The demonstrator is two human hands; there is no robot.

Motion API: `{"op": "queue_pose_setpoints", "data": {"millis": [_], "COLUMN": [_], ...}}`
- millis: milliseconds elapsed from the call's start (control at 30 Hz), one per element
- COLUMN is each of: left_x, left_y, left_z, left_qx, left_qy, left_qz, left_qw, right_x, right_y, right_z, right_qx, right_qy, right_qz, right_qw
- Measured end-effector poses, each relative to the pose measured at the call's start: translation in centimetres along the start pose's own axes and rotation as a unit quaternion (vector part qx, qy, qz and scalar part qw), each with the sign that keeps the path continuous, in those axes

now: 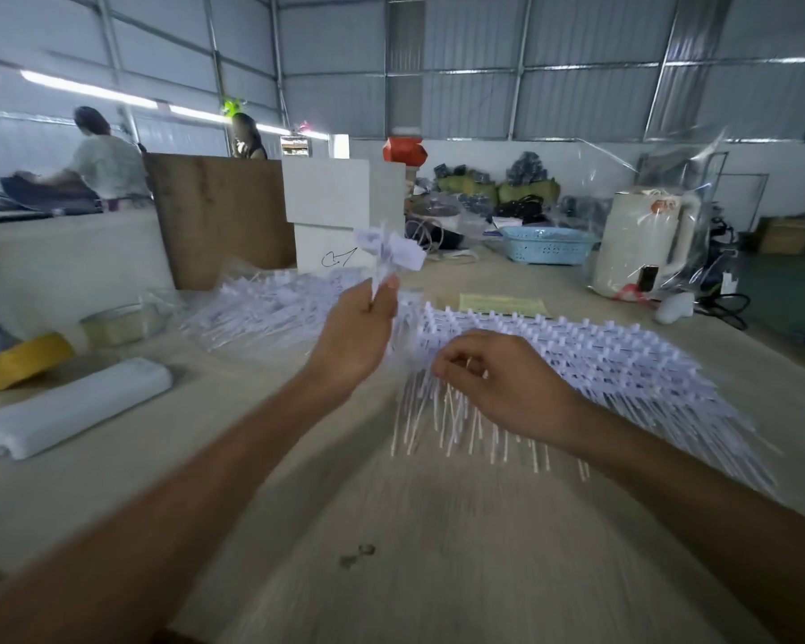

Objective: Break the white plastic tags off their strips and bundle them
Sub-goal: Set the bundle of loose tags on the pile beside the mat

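my left hand [355, 334] is raised above the pale wooden bench [438, 527], forearm reaching forward, thumb and fingers pinching a small bunch of loose white plastic tags [389, 254] that fans out above my fingertips. my right hand [493, 374] is lower, palm down, fingers curled onto the near edge of the stack of white tag strips [577, 364] lying on the bench; blur keeps me from telling whether it grips a strip. i can't count the strips or tags. one heap of separated white tags [270, 304] lies behind my left hand. one yellow tape roll [24, 360] and one white wrapped roll [75, 406] sit at left.
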State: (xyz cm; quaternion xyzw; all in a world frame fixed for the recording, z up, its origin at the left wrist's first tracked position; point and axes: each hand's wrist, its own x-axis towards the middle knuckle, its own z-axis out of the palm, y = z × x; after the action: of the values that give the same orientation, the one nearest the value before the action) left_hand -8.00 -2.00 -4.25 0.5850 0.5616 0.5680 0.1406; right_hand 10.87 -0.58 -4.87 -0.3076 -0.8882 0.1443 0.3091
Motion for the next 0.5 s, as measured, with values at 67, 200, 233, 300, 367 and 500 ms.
{"op": "queue_pose_setpoints", "data": {"millis": [67, 200, 233, 300, 367, 500], "left_x": [1.1, 2.5, 2.6, 2.5, 2.3, 2.2], "left_y": [-3.3, -8.0, -8.8, -9.7, -10.1, -10.0], "left_z": [-3.1, -7.4, -7.9, -8.2, -8.1, -8.1], "left_qx": [0.103, 0.165, 0.162, 0.166, 0.196, 0.238], "left_qy": [0.019, 0.020, 0.019, 0.022, 0.018, -0.021], "left_qz": [-0.023, -0.126, -0.145, -0.161, -0.144, -0.074], "left_qw": [0.994, 0.978, 0.976, 0.973, 0.970, 0.968], "right_x": [2.6, 7.7, 8.8, 10.8, 12.3, 14.6], "right_y": [0.1, 0.2, 0.3, 0.5, 0.7, 1.4], "right_z": [1.2, 5.6, 6.7, 8.4, 9.2, 9.2], "right_qx": [-0.061, -0.198, -0.258, -0.365, -0.413, -0.407], "right_qy": [0.017, -0.043, -0.067, -0.111, -0.119, -0.080], "right_qz": [-0.024, -0.029, -0.035, -0.033, -0.016, 0.018], "right_qw": [0.998, 0.979, 0.963, 0.924, 0.903, 0.910]}}
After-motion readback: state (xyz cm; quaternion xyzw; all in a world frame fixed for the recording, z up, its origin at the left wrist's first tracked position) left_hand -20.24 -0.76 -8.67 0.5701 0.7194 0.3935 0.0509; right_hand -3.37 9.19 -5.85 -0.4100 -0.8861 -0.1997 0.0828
